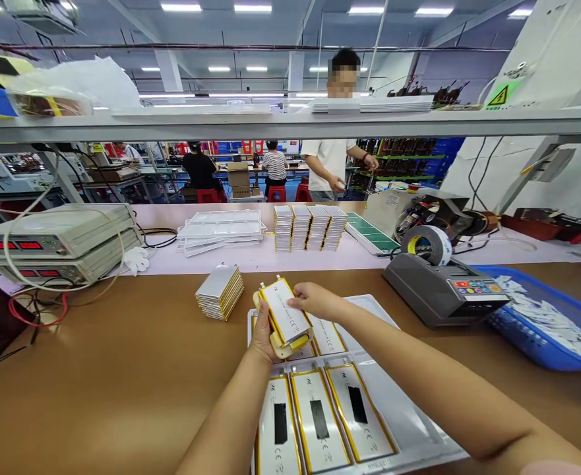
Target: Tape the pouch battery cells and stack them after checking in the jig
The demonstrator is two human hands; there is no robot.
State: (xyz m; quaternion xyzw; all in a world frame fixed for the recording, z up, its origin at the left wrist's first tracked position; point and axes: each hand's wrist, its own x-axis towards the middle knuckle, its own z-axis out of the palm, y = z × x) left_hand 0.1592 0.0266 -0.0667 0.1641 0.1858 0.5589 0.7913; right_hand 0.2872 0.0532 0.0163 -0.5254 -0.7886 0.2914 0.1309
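My left hand (263,336) is closed around a white pouch battery cell (284,310) with yellow edges, which lies tilted on a pale yellow holder (277,348). Two small tabs stick up from the cell's top end. My right hand (317,301) has its fingers curled in, thumb and fingers at the cell's upper right edge; whether something small is also pinched there I cannot see. Beneath both hands is a clear plastic tray (419,425) with several cells. Those in its front row, such as the middle cell (314,389), carry black tape patches.
A short cell stack (219,292) stands left of the tray, taller cell stacks (310,227) behind. On the right are a tape dispenser (438,290) and a blue basket (542,336) of white strips. Metering boxes (62,231) sit left. A shelf beam (290,128) crosses overhead; a person (330,161) stands beyond.
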